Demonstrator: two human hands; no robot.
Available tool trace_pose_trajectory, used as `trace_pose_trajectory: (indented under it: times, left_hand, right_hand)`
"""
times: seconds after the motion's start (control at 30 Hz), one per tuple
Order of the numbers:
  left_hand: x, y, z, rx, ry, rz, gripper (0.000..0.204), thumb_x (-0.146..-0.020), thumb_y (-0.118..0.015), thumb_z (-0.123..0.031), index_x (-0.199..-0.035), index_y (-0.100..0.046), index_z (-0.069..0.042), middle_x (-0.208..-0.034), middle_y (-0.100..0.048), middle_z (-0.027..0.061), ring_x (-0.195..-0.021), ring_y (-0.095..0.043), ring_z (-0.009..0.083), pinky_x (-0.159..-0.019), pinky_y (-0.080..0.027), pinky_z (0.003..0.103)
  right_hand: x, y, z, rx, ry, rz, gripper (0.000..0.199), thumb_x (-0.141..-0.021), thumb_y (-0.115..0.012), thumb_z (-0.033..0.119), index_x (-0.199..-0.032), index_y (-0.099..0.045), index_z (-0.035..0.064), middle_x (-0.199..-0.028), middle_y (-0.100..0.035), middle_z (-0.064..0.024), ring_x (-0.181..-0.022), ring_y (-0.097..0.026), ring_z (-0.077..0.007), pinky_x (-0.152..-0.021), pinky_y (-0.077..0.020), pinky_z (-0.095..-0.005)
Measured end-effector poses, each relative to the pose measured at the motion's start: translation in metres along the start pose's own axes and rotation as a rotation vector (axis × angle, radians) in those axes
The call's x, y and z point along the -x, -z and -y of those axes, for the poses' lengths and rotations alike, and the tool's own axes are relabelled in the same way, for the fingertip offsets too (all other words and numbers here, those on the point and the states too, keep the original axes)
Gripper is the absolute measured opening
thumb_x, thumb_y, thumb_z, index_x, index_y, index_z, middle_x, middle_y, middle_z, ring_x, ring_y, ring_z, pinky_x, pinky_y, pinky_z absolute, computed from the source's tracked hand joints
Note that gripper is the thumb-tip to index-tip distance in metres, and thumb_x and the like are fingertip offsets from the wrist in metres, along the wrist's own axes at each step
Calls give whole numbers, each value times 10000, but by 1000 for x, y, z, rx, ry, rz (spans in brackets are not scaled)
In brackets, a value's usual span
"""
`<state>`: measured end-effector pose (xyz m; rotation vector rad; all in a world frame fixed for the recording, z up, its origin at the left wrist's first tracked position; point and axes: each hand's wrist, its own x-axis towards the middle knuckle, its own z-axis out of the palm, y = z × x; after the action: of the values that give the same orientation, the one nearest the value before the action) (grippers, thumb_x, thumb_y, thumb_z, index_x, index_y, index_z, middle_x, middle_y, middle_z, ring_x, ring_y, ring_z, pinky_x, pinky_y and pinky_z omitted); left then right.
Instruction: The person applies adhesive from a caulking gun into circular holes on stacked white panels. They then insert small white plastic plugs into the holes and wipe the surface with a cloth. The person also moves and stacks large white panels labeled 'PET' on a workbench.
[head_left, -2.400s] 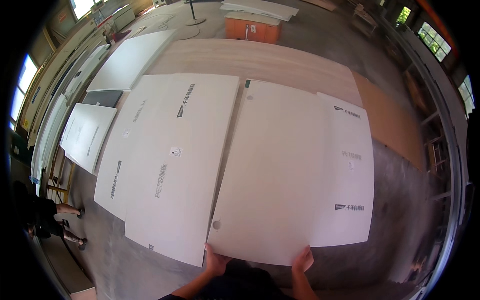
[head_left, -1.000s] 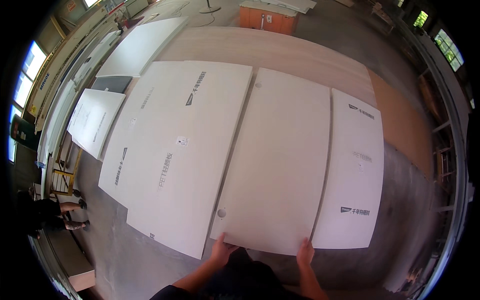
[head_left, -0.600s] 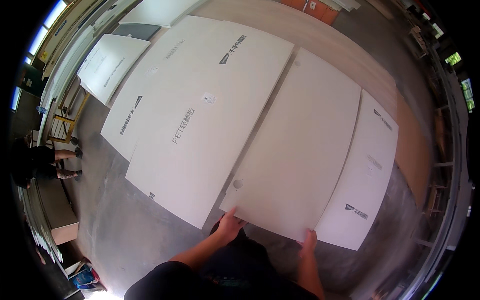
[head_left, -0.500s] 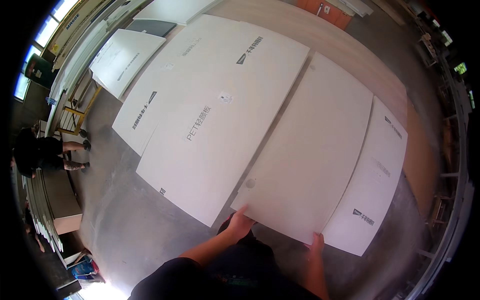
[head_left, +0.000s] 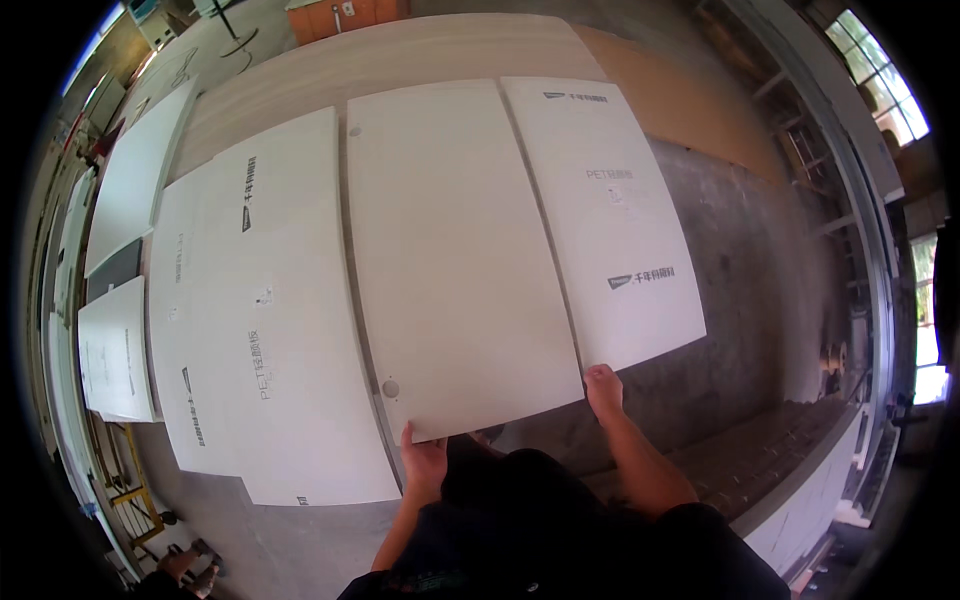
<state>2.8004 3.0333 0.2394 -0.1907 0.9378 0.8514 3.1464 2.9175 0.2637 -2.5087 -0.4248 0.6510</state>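
Note:
A plain white cabinet-door-like panel [head_left: 455, 250] with two round hinge cups along its left side lies on a stack in front of me. My left hand [head_left: 424, 465] grips its near left corner, thumb on top and the other fingers hidden beneath. At the near right corner, my right hand [head_left: 605, 392] is closed round the edge, its fingertips partly hidden. A narrow gap separates this panel from a printed white panel [head_left: 640, 220] on the right. Wider printed white panels [head_left: 300, 400] lie along its left side.
Wood-coloured boards [head_left: 480, 50] extend beneath and beyond the panels. At far left are smaller white panels [head_left: 115, 350] and a yellow-framed cart [head_left: 135, 495]. An orange cabinet [head_left: 345, 18] stands at the back. Another person's legs [head_left: 195, 565] show lower left; a long pale board [head_left: 810, 490] lies right.
My view has swung to the right, so the panels appear shifted left and turned more upright. Both hands still hold the plain panel's near edge.

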Motion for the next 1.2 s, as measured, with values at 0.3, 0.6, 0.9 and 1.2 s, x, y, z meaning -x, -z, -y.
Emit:
trace_pose_trajectory:
  times: [0.3,0.6,0.9,1.2]
  left_hand:
    - [18,10,-26,-372,90,-240,567,-929,-528,-349,-1339,-336,-7,-1340,-423,179,-1225,-463,323,-1046,-393,471]
    - [28,-98,-68,-1300,-373,-133,518,-923,-521,-352,-1304,-407,-20,-1258,-495,180,-1148,-498,290,-959,-418,424]
    - [-99,-148,-88,-1861,-551,-399,766,-885,-557,-469,-1359,-322,85,-1391,-383,304,-1307,-378,420,-1075,-325,459]
    - [-94,-176,-91,-1752,-377,-615,742,-870,-563,-503,-1333,-395,51,-1353,-451,249,-1244,-449,377,-1039,-358,453]
  right_hand:
    - [4,10,-66,-727,-434,-28,231,-868,-556,237,-982,-638,54,-836,-634,-53,-784,-609,-181,-702,-477,-307]
    - [-2,-1,3,-146,64,175,417,-844,-579,280,-1158,-579,5,-1100,-634,-223,-1021,-615,-360,-879,-483,-416]
    - [-47,-17,59,-20,-57,308,527,-872,-558,383,-1175,-516,-45,-1096,-616,-296,-1066,-580,-439,-890,-462,-472]
    - [-39,4,99,195,-158,342,555,-916,-490,482,-1110,-504,-37,-999,-620,-329,-1017,-562,-506,-884,-447,-535]
